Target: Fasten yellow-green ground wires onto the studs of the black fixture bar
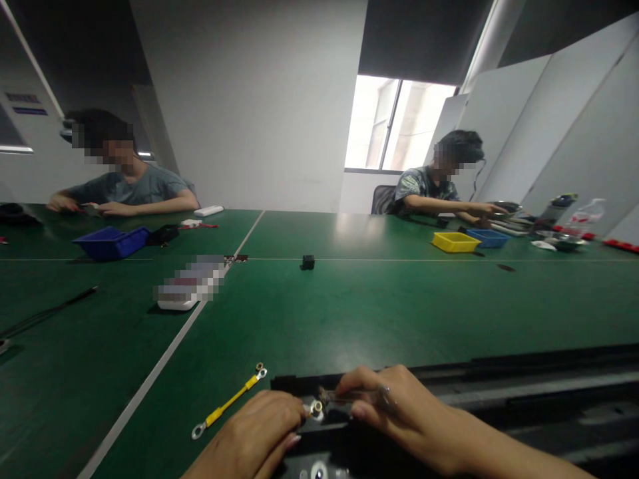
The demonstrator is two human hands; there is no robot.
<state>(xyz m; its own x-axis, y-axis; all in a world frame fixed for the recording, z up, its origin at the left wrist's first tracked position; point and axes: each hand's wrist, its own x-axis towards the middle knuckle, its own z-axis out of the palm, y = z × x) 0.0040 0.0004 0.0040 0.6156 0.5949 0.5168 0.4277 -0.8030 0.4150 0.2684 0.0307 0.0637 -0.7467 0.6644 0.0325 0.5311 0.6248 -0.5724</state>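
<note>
Right at the near edge, the right hand (407, 416) has thumb and fingers closed on a slim clear tool (360, 396), its end beside a brass nut (318, 406). That nut sits at a ring terminal (313, 416) over the black rail (519, 392), and the left hand (259, 426) curls in with its fingertips against the terminal; whether it pinches or merely steadies it, I can't tell. So, judging by how things lie, terminal and nut are together here, but how tight is anyone's guess. Left undone: a yellow lead (232, 400) lies unattached on the green table (399, 306), just beside the left hand, with a loose nut (259, 366) near its far end. The left hand itself hides part of the fitting. Further out, a black block (308, 262) and a white device (187, 303) stand well apart, beyond the work, with a blue tray (112, 245) and a yellow tray (454, 243) farther off, near two seated people.
</note>
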